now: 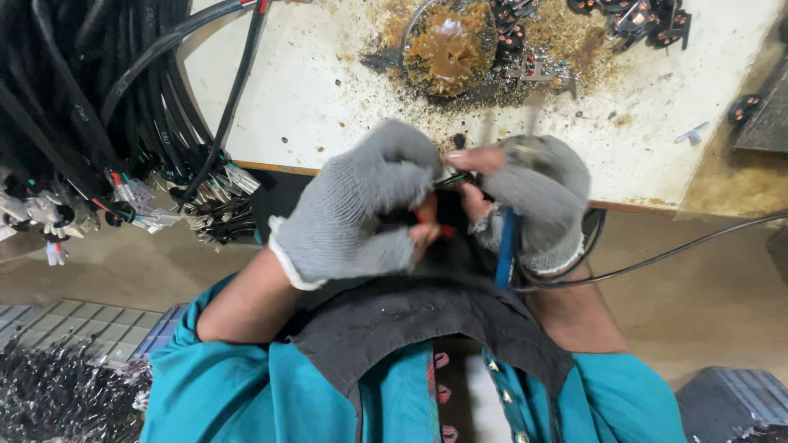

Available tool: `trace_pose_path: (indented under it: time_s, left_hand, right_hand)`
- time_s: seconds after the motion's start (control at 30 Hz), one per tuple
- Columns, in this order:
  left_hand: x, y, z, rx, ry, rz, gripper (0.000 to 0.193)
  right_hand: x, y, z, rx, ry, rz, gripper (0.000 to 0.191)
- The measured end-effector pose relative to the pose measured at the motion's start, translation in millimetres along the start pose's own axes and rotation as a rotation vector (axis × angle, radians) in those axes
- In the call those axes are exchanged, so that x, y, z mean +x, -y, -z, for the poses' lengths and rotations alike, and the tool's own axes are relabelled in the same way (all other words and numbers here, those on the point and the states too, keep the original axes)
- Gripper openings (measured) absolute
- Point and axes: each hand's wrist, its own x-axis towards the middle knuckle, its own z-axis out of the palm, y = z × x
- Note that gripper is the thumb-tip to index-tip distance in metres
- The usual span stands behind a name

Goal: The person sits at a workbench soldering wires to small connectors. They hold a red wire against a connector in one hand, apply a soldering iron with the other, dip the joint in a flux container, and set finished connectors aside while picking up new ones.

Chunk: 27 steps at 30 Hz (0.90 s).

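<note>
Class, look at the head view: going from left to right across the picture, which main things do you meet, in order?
Bundle of black cables → left hand in a grey fingerless glove → right hand in a matching glove, blue-handled tool beside it → loose black cable trailing right.

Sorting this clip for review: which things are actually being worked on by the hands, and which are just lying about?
In hand:
left hand and right hand, both in grey gloves, pinching thin black wires
blue-handled tool by the right hand

Lying about:
hanging black cable bundle
brown-caked round part on the white bench
small black connectors
</note>
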Motion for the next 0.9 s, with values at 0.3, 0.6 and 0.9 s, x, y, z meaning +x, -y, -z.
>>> trace_pose_path:
  time_s: [0.3,0.6,0.9]
  left_hand:
    - [7,24,-6,0.561,-0.128,0.083,0.03]
    - [6,28,-12,0.63,-0.161,0.064,0.03]
    - [6,28,-20,0.631,-0.232,0.053,0.021]
  right_hand:
    - [5,2,-18,-0.115,0.066,-0.117,0.019]
    - [0,-1,-12,-0.128,0.009,-0.061,0.02]
    - [-5,-6,-18,-0.071,-0.011,-0.076,0.021]
